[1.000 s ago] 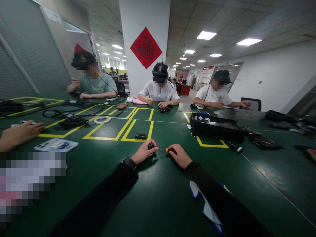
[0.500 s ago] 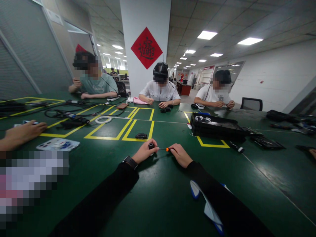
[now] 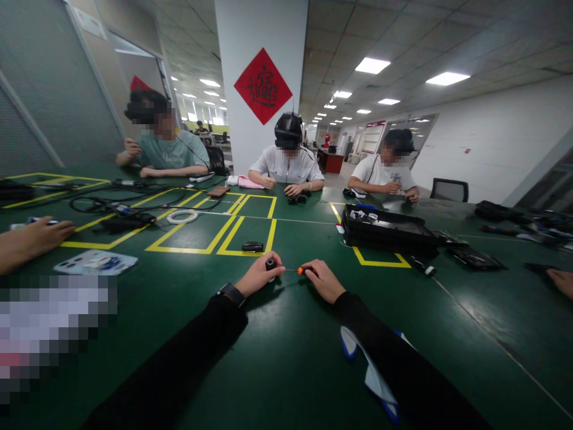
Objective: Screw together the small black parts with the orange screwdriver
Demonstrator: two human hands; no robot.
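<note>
My left hand (image 3: 257, 278), with a dark watch at its wrist, is closed around a small round black part (image 3: 270, 264). Opposite it, my right hand (image 3: 326, 283) grips a screwdriver (image 3: 301, 271) with an orange and black handle. The thin shaft points left and reaches my left fingers; whether its tip sits in the black part I cannot tell. Both hands are low over the green table (image 3: 286, 358). Just beyond my left hand lies a small black object (image 3: 252, 246).
A black open case (image 3: 385, 232) stands ahead on the right. A phone (image 3: 96, 261) and another person's hand (image 3: 38, 237) are at left. A white cable coil (image 3: 182, 217) lies farther back. Under my right forearm is a blue-and-white item (image 3: 378, 385). Several people sit around the table.
The whole view has shifted slightly, so things appear a little farther left. Both hands keep the same hold, with the screwdriver still between them.
</note>
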